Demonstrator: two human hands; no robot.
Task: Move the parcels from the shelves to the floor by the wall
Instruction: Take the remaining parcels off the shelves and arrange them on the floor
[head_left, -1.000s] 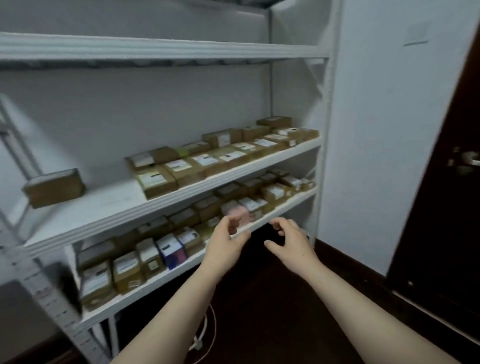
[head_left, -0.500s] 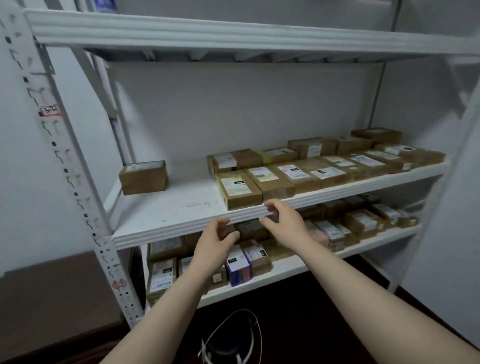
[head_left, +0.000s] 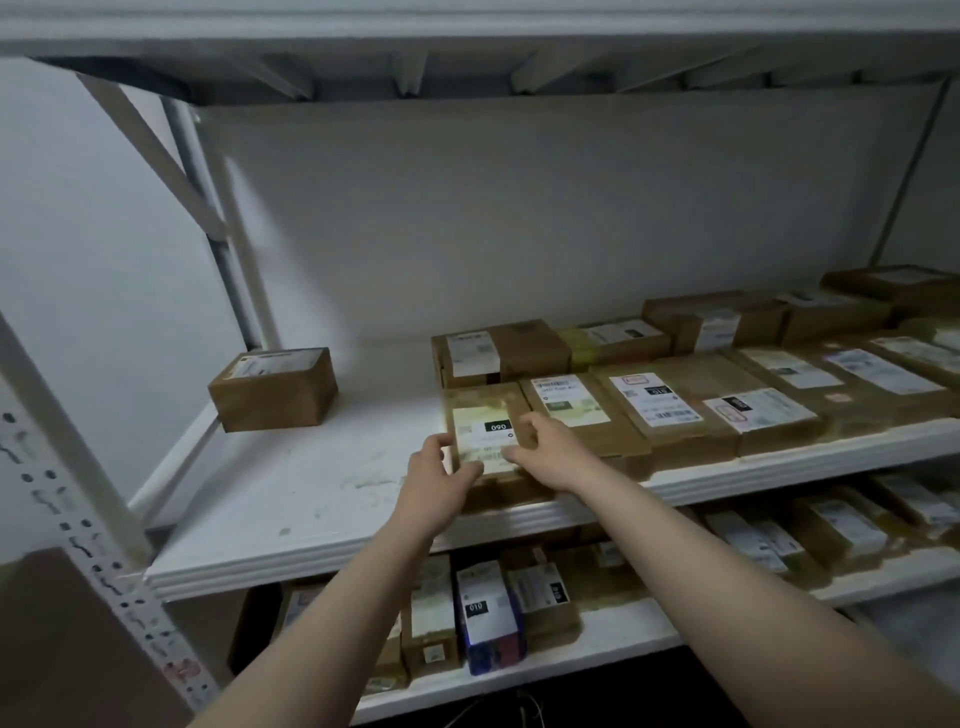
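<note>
White metal shelf (head_left: 311, 467), bare leftward; outstretched left hand (head_left: 436, 483) and right hand (head_left: 550, 457) grip flat brown labelled cardboard parcel (head_left: 483, 415) at front edge.

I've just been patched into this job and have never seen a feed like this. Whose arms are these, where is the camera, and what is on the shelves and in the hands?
There is no machine here: a person works bare-handed. The single picture comes from a wide-angle camera worn on their head, looking forward and down, which is why both forearms enter from the bottom. The left hand and right hand grip one flat brown parcel with a pale label, at the front of the middle shelf. It appears to lie on the shelf, not yet lifted. To its right, rows of similar labelled parcels fill the shelf. A lone brown box sits apart at the left. The lower shelf holds more parcels, a blue and white box among them.
</note>
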